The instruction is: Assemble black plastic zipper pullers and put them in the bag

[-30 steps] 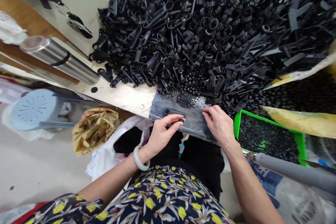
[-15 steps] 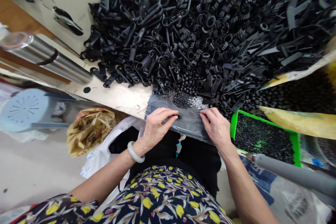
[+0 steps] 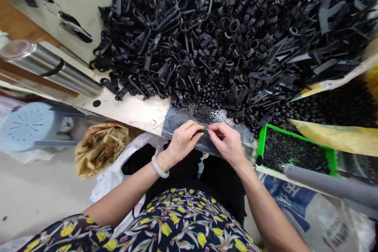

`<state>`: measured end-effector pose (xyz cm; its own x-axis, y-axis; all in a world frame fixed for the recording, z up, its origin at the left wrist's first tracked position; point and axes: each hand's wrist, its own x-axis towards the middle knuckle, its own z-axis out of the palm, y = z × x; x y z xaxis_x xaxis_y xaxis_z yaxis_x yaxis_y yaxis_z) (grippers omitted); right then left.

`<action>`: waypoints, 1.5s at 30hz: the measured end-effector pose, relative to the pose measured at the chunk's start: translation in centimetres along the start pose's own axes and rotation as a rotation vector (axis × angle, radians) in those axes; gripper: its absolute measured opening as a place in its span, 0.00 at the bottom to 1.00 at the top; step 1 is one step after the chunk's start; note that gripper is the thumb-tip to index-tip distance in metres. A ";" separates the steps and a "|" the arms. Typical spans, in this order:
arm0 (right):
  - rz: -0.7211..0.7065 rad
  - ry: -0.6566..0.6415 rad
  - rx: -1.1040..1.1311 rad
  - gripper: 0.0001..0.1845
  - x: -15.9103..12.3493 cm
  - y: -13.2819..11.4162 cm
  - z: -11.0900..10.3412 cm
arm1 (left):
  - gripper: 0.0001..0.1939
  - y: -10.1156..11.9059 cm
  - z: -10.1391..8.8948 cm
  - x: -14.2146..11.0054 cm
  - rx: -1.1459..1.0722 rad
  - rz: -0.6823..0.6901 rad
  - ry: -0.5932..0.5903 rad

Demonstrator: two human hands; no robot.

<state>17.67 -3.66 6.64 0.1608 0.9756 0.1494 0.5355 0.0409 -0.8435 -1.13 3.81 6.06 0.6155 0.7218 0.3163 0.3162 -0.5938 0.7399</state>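
Between the thumb and fingertips of my left hand (image 3: 183, 138) is a small black plastic part (image 3: 204, 130), mostly covered by the fingers. Facing it, my right hand (image 3: 228, 141) pinches a thin silver pin (image 3: 207, 130), its tip close to the black part; I cannot tell whether they touch. Both hands hover over a dark mat (image 3: 173, 122) at the table's front edge. Just beyond the fingers lie a heap of silver pins (image 3: 222, 116), tiny dark pieces (image 3: 197, 109) and small black balls (image 3: 211, 91).
A large pile of black plastic parts (image 3: 189, 35) covers the table's back. On the right are a green tray (image 3: 261, 145) of small black pieces and a grey cylindrical tool (image 3: 321, 179). A steel flask (image 3: 53, 65) lies at left, above a blue stool (image 3: 26, 126).
My right hand has moved left with the pin, bringing it up to the black part. My left hand has shifted slightly right, still holding its part.
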 end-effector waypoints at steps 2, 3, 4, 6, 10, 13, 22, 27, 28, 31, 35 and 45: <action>0.027 0.006 0.060 0.08 0.1 0.2 0.7 | 0.09 -0.1 0.0 0.1 -0.009 0.024 -0.008; 0.041 0.009 0.072 0.08 0.1 0.2 0.9 | 0.10 -0.1 0.0 0.1 -0.012 0.031 -0.009; 0.053 0.014 0.079 0.08 0.0 0.3 1.1 | 0.11 -0.2 0.1 0.1 -0.011 0.037 -0.009; 0.066 0.018 0.091 0.07 -0.1 0.4 1.2 | 0.11 -0.3 0.2 -0.1 0.001 0.052 -0.001; 0.066 0.012 0.097 0.07 -0.4 0.3 1.1 | 0.13 -0.4 0.3 -0.4 0.027 0.096 0.030; 0.064 0.006 0.095 0.07 -0.5 0.4 1.0 | 0.12 -0.4 0.4 -0.5 -0.005 0.093 0.054; 0.067 -0.018 0.108 0.06 -0.5 0.4 1.0 | 0.11 -0.3 0.3 -0.4 -0.035 0.010 0.066; 0.047 -0.008 0.067 0.06 -0.6 0.3 1.0 | 0.09 -0.1 0.0 -0.1 -0.070 -0.048 0.054; 0.037 0.001 0.005 0.06 -0.7 0.4 0.9 | 0.09 0.0 0.0 0.0 -0.096 -0.091 0.049; -0.029 0.005 -0.305 0.06 -0.8 0.5 0.3 | 0.09 0.4 -0.1 0.3 -0.183 -0.217 0.037; -0.084 0.005 -0.454 0.08 -0.7 0.1 -0.8 | 0.08 0.7 0.0 0.6 -0.246 -0.250 0.071; -0.041 0.085 0.047 0.09 0.6 -1.1 0.8 | 0.11 1.0 -0.2 1.1 -0.033 -0.049 0.143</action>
<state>16.49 -2.96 7.21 0.2111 0.9511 0.2257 0.5038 0.0920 -0.8589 -0.28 4.11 7.31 0.4897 0.7945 0.3591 0.3182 -0.5464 0.7747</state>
